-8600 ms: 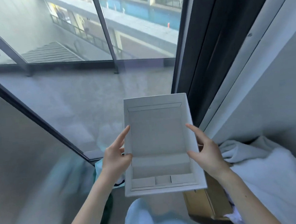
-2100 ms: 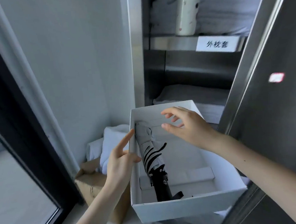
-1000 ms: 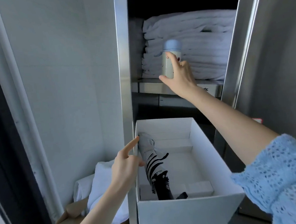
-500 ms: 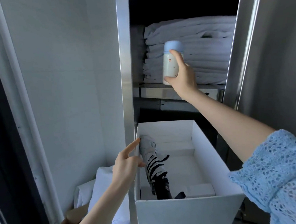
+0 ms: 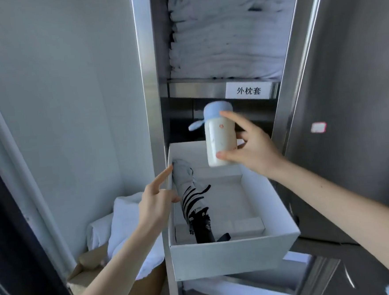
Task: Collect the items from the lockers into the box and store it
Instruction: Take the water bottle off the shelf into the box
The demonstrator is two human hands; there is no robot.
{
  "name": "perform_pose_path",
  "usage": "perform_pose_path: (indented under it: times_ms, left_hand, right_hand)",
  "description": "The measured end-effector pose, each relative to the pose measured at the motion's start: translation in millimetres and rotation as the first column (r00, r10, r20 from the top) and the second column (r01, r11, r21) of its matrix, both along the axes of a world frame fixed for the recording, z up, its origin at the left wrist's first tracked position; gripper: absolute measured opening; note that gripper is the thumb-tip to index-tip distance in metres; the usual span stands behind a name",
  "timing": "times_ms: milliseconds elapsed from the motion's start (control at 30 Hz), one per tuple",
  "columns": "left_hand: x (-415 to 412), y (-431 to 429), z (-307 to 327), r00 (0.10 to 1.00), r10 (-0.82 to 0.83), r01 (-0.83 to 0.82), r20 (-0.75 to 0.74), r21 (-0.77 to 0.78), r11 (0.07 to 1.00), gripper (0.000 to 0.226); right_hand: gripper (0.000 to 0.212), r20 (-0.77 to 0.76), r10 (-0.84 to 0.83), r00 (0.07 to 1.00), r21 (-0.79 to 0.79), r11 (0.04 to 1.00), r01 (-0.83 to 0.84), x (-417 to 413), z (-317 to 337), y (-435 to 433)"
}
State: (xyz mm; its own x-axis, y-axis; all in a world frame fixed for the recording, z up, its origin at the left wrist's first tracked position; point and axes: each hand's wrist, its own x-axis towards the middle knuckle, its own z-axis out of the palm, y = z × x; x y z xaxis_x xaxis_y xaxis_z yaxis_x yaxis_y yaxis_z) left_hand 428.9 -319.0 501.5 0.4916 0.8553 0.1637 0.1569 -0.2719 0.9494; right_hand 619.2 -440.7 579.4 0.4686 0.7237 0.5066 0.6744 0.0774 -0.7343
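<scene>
My left hand (image 5: pixel 154 199) grips the left wall of an open white cardboard box (image 5: pixel 229 257), forefinger stretched along the rim. A folded grey umbrella with black stripes and a black handle (image 5: pixel 192 200) lies along the box's left side. My right hand (image 5: pixel 252 148) holds a white bottle with a pale blue cap (image 5: pixel 220 135) upright just above the far end of the box. Both are in front of an open steel locker.
The locker shelf above holds a stack of folded white linen (image 5: pixel 224 32) over a label with Chinese characters (image 5: pixel 248 90). The open steel locker door (image 5: pixel 350 90) stands at right. A brown carton with white cloth (image 5: pixel 123 223) sits on the floor at left.
My right hand has lifted the bottle off the linen shelf and brought it down to just over the box. The left hand still holds the box.
</scene>
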Motion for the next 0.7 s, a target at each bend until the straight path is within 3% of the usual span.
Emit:
perform_pose_path:
  times_ms: [333, 467, 700]
  left_hand:
    - [-3, 0, -66, 0.995, -0.091, 0.093, 0.029, -0.078, 0.993, 0.080]
    - [-2, -3, -95, 0.997, -0.082, 0.081, -0.007, -0.144, 0.986, 0.086]
    - [0, -11, -119, 0.996, -0.035, 0.050, 0.083, -0.191, 0.980, 0.086]
  right_hand:
    - [0.087, 0.017, -0.116, 0.993, -0.444, 0.889, 0.111, -5, -112, 5]
    - [0.091, -0.028, -0.159, 0.987, -0.521, 0.845, 0.122, -3, -143, 19]
    - [0.091, -0.079, -0.199, 0.977, -0.568, 0.815, 0.120, -10, -179, 30]
